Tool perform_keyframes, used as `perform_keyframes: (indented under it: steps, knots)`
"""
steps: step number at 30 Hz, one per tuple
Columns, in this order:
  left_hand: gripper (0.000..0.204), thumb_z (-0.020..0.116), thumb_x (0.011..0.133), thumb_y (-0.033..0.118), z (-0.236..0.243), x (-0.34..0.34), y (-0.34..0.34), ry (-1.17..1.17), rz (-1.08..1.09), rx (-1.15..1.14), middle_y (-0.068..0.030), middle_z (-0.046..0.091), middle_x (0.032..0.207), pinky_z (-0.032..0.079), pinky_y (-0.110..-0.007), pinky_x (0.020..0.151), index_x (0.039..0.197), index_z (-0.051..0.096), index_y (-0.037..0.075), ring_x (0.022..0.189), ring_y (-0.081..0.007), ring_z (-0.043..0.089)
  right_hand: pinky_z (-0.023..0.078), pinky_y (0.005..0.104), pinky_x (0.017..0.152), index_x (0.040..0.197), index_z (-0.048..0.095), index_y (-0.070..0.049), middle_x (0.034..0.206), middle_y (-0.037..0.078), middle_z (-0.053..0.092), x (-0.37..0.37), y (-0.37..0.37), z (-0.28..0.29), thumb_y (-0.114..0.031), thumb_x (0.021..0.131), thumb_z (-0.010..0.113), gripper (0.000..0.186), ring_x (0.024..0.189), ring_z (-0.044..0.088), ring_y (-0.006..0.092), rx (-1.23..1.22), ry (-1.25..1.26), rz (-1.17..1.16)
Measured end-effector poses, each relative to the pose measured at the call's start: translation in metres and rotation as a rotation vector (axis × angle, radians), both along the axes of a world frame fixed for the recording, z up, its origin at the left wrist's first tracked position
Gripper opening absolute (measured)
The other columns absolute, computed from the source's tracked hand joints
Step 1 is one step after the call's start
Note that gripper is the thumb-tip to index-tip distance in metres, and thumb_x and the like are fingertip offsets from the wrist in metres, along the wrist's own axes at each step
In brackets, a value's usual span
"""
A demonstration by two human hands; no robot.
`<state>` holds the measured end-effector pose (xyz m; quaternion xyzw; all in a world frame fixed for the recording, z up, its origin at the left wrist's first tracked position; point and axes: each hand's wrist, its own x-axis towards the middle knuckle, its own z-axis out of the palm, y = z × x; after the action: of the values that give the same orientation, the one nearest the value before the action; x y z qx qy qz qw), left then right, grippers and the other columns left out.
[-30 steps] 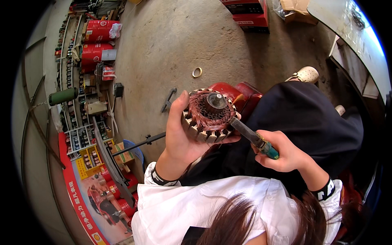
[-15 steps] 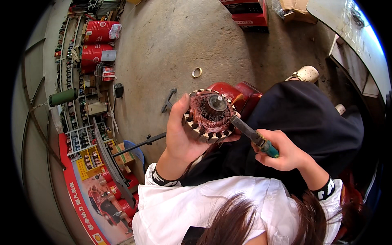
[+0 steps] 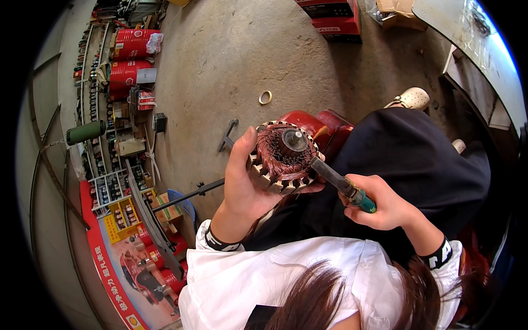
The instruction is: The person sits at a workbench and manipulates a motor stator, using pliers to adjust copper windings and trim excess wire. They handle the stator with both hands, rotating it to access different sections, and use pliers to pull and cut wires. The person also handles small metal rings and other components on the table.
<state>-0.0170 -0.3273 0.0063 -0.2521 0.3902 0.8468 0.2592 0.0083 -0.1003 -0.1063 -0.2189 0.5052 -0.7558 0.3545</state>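
Note:
My left hand (image 3: pixel 242 179) is wrapped round a motor armature (image 3: pixel 268 163), thumb along its left side and fingertips showing under its right side. Copper windings fill its top face, dark slots line its pale rim, and a round dark commutator (image 3: pixel 294 141) with a metal shaft end stands up from it. Closed about the green handle of a flat-bladed hand tool (image 3: pixel 332 177) is my right hand (image 3: pixel 380 202). The tool's blunt dark tip meets the right edge of the windings; whether it presses there I cannot tell.
A red rounded machine part (image 3: pixel 330 128) sits just behind the armature, by my dark-clothed knee. On the concrete floor lie a tape ring (image 3: pixel 265 98) and a dark metal tool (image 3: pixel 227 136). Shelves and red drums (image 3: pixel 132 44) line the left; a table (image 3: pixel 467 33) is at far right.
The armature has tipped slightly in my left hand, so its windings catch more light. The tool and my right hand have hardly moved.

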Motion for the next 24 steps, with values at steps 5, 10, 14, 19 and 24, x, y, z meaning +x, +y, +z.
perform_keyframes:
  steps: [5, 10, 14, 19, 24]
  knots:
    - [0.078, 0.035, 0.093, 0.065, 0.0009, -0.0002, 0.0013, -0.003, 0.004, 0.011, -0.0291, 0.054, 0.124, 0.051, -0.068, 0.084, 0.133, 0.044, -0.001, 0.116, -0.0485, 0.053, 0.042, 0.0281, 0.057, 0.095, 0.054, -0.001, 0.063, 0.006, 0.045, 0.0001, -0.0003, 0.0016, -0.005, 0.077, 0.061, 0.019, 0.057, 0.044, 0.0132, -0.020, -0.023, -0.016]
    - [0.080, 0.035, 0.092, 0.066, 0.0018, 0.0006, 0.0021, 0.003, -0.014, -0.022, -0.0282, 0.053, 0.126, 0.049, -0.069, 0.086, 0.133, 0.044, -0.002, 0.117, -0.0481, 0.053, 0.042, 0.0277, 0.057, 0.094, 0.054, -0.001, 0.063, 0.005, 0.044, -0.0007, 0.0009, 0.0009, -0.005, 0.077, 0.061, 0.019, 0.057, 0.043, 0.0120, -0.001, 0.008, -0.013]
    - [0.067, 0.045, 0.093, 0.057, 0.0044, -0.0005, 0.0042, 0.031, -0.046, -0.050, -0.0230, 0.058, 0.125, 0.050, -0.062, 0.089, 0.134, 0.046, 0.004, 0.113, -0.0404, 0.059, 0.042, 0.0271, 0.057, 0.091, 0.053, -0.002, 0.063, 0.004, 0.045, -0.0002, 0.0015, -0.0011, -0.004, 0.076, 0.061, 0.017, 0.058, 0.043, 0.0111, -0.005, 0.007, -0.015]
    - [0.067, 0.046, 0.093, 0.057, 0.0022, -0.0014, 0.0063, 0.011, -0.056, -0.101, -0.0214, 0.057, 0.127, 0.050, -0.063, 0.088, 0.135, 0.045, 0.005, 0.112, -0.0419, 0.059, 0.042, 0.0263, 0.059, 0.090, 0.052, -0.002, 0.064, 0.002, 0.047, -0.0019, 0.0040, 0.0058, -0.004, 0.076, 0.060, 0.016, 0.059, 0.043, 0.0107, -0.024, -0.085, 0.005]
    - [0.075, 0.039, 0.093, 0.062, -0.0051, 0.0014, 0.0035, 0.021, -0.066, -0.020, -0.0272, 0.053, 0.129, 0.053, -0.064, 0.084, 0.137, 0.042, 0.002, 0.116, -0.0473, 0.055, 0.043, 0.0260, 0.062, 0.090, 0.053, -0.003, 0.070, 0.001, 0.049, -0.0019, 0.0063, 0.0059, -0.002, 0.075, 0.059, 0.016, 0.064, 0.044, 0.0105, -0.014, -0.069, -0.018]
